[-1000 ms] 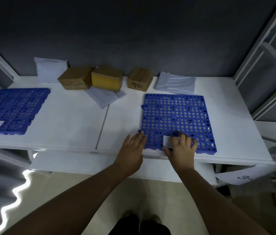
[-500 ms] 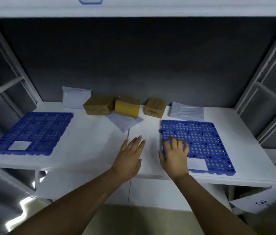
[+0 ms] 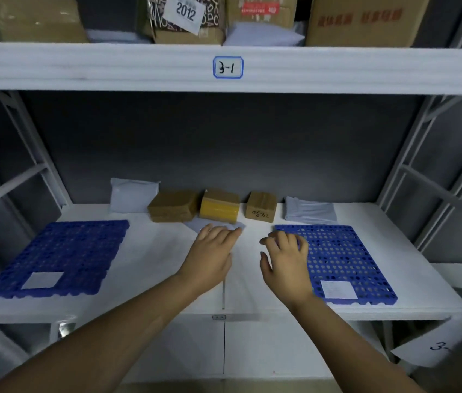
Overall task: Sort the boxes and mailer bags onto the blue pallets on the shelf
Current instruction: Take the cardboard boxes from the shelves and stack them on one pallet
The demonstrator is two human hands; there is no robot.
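Blue plastic lattice shows beneath the right hand [image 3: 286,259], whose loosely bent fingers hang over the rear left corner of the right pallet [image 3: 351,259] and hold nothing; whether they touch it I cannot tell. The left hand [image 3: 212,256] is empty too, fingers straight, its tips reaching over the flat grey mailer bag [image 3: 193,226] that lies partly tucked under the yellow-taped box [image 3: 220,207]. Being nearest, that bag looks like the first item to be drawn out. Nothing is sorted yet: each pallet carries only a white label near its front edge, unreadable here. The goods wait in a row along the back of the shelf [image 3: 150,251]: a second bag [image 3: 133,194] propped against the wall, a flat brown box [image 3: 171,205], the yellow-taped one, a small handwritten box [image 3: 261,207], and a third bag [image 3: 309,212] just behind the right pallet. The left pallet [image 3: 62,256] sits well apart, which would keep the two kinds separate.
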